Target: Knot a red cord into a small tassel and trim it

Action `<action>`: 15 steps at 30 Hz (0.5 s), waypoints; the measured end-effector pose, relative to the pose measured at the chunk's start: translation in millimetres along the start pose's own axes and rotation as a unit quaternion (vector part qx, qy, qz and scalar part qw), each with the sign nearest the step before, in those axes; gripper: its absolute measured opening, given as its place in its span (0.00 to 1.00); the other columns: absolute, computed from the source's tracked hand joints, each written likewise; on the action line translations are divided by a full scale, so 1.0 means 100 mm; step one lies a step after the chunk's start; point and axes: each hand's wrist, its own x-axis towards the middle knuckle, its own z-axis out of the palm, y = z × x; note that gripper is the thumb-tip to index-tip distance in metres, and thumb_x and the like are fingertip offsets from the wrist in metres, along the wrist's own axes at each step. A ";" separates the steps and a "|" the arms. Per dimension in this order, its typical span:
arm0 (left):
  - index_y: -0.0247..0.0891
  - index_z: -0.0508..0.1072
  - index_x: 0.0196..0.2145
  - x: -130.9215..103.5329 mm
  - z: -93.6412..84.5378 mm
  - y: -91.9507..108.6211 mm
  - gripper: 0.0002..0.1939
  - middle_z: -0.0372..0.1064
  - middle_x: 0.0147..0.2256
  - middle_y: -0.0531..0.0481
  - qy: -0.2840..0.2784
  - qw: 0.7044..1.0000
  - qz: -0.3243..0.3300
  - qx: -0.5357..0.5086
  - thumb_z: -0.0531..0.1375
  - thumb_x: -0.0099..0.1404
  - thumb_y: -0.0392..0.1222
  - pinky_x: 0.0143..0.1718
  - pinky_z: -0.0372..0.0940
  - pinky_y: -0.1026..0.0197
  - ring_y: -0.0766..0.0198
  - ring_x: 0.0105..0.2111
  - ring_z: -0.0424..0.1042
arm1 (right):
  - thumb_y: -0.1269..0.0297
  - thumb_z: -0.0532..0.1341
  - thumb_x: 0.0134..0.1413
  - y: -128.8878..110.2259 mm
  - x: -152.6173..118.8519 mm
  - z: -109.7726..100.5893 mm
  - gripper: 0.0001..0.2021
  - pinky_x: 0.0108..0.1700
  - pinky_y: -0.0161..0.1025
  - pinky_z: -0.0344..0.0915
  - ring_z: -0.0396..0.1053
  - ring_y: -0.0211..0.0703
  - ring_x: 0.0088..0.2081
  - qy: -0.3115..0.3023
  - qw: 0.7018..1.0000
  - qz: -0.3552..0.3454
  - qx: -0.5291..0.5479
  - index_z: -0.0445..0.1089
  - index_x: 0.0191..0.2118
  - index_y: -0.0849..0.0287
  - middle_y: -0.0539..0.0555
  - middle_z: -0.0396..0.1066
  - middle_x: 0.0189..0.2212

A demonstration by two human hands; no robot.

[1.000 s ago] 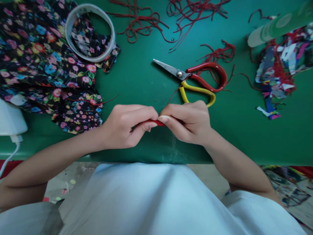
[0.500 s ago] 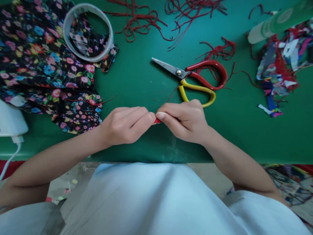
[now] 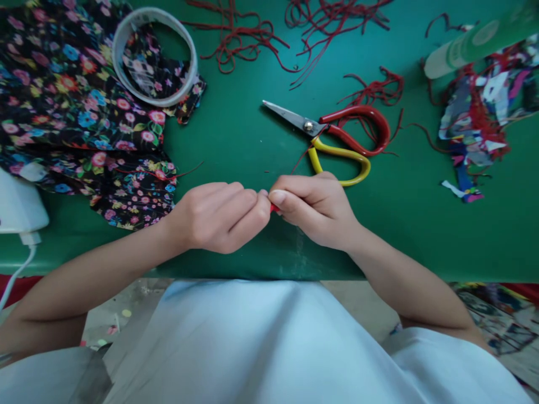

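My left hand (image 3: 223, 217) and my right hand (image 3: 314, 210) meet fingertip to fingertip over the front of the green table. Both are closed in a pinch on a small red piece (image 3: 274, 207), mostly hidden by the fingers, so its kind does not show. A thin red cord (image 3: 300, 160) runs up from my right hand toward the scissors. Just beyond that hand lie the scissors (image 3: 309, 126), with one red and one yellow handle, their blades pointing left.
Floral fabric (image 3: 76, 112) covers the left side, a roll of tape (image 3: 194, 67) resting on it. Red cords (image 3: 240, 39) lie at the back. On the right are a bottle (image 3: 458, 53) and fabric scraps (image 3: 467, 140). A white device (image 3: 19, 207) sits far left.
My left hand has turned slightly and shifted a little right, its fingers more curled. Less of the red piece shows between the fingertips. The scissors and fabric stay in place.
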 end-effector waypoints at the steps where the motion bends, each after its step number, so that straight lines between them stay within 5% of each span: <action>1: 0.38 0.69 0.32 -0.02 0.02 0.01 0.09 0.66 0.20 0.55 0.000 1.000 -0.017 0.000 0.54 0.69 0.30 0.18 0.55 0.62 0.68 0.19 0.66 | 0.60 0.54 0.68 0.00 -0.01 0.01 0.19 0.25 0.29 0.53 0.53 0.27 0.20 0.022 0.999 -0.013 -0.039 0.64 0.25 0.61 0.45 0.59 0.18; 6: 0.37 0.67 0.35 -0.04 0.04 0.09 0.07 0.68 0.24 0.54 -0.012 0.988 -0.122 -0.093 0.52 0.72 0.36 0.24 0.60 0.64 0.68 0.23 0.69 | 0.63 0.54 0.68 0.00 -0.07 0.04 0.16 0.24 0.30 0.53 0.53 0.28 0.18 0.066 0.974 -0.073 -0.202 0.66 0.26 0.60 0.45 0.60 0.18; 9: 0.35 0.68 0.37 0.00 -0.02 0.10 0.06 0.71 0.29 0.51 -0.050 0.954 -0.197 -0.221 0.52 0.71 0.36 0.28 0.62 0.66 0.68 0.28 0.70 | 0.63 0.54 0.68 0.04 -0.09 0.06 0.17 0.24 0.31 0.54 0.54 0.30 0.18 0.076 0.957 -0.115 -0.256 0.65 0.26 0.59 0.45 0.59 0.16; 12: 0.36 0.68 0.33 0.05 -0.08 0.07 0.11 0.67 0.25 0.55 -0.124 0.863 -0.270 -0.408 0.50 0.73 0.38 0.26 0.61 0.69 0.71 0.24 0.66 | 0.66 0.54 0.68 0.10 -0.10 0.06 0.17 0.24 0.31 0.56 0.55 0.30 0.19 0.088 0.935 -0.174 -0.295 0.64 0.25 0.59 0.46 0.59 0.17; 15: 0.36 0.67 0.31 0.08 -0.11 0.04 0.16 0.63 0.21 0.58 -0.197 0.701 -0.351 -0.588 0.48 0.75 0.42 0.21 0.56 0.70 0.74 0.19 0.61 | 0.68 0.56 0.66 0.13 -0.11 0.02 0.16 0.24 0.33 0.56 0.55 0.32 0.20 0.093 0.893 -0.254 -0.360 0.64 0.24 0.60 0.46 0.57 0.16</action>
